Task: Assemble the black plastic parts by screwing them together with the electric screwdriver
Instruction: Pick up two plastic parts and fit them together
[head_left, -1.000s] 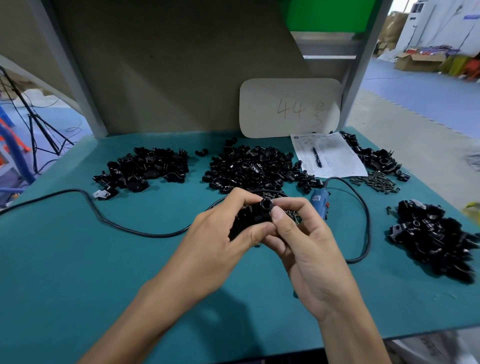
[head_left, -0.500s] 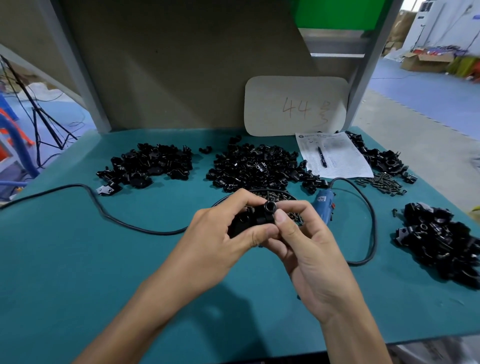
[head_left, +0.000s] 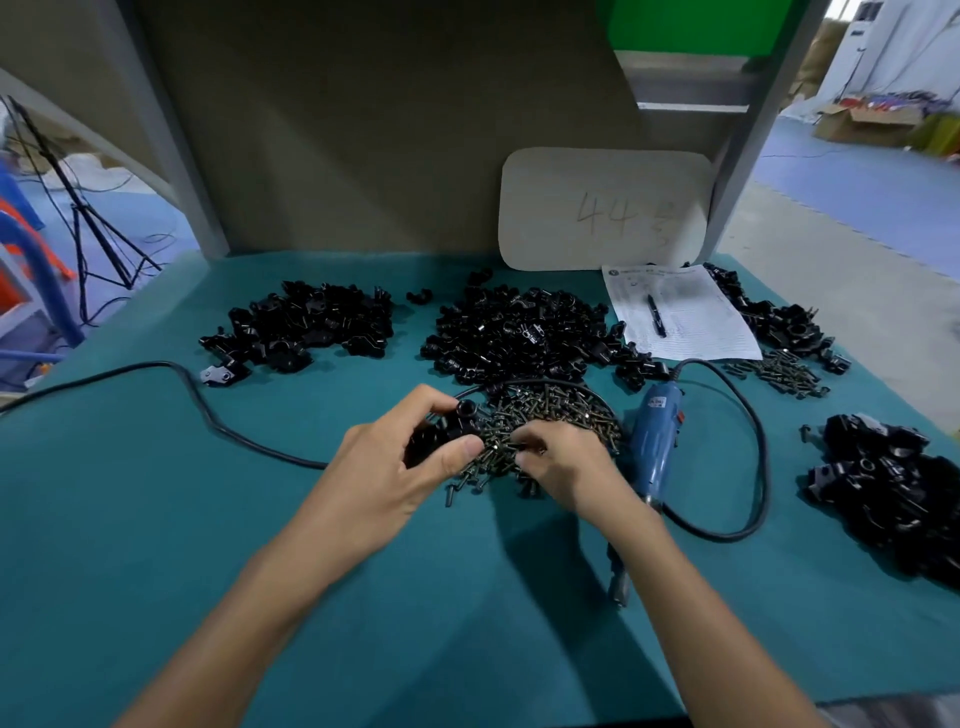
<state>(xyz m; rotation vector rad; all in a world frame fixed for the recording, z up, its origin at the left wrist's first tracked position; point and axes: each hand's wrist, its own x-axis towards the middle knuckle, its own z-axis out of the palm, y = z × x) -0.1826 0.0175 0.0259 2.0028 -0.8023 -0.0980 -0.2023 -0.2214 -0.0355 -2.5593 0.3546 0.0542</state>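
Black plastic part (head_left: 461, 418) gripped in left hand (head_left: 395, 467); right hand (head_left: 566, 465) pinches among screws (head_left: 561, 410); board (head_left: 602, 208) reads "44".

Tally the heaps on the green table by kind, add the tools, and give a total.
Black-part heaps: 4
Screw heaps: 2
Screwdrivers: 1
Pens: 1
Total: 8

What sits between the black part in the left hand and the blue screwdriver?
Head view: the screw pile lies between the black part, gripped by the left hand, and the electric screwdriver. The right hand is on the pile.
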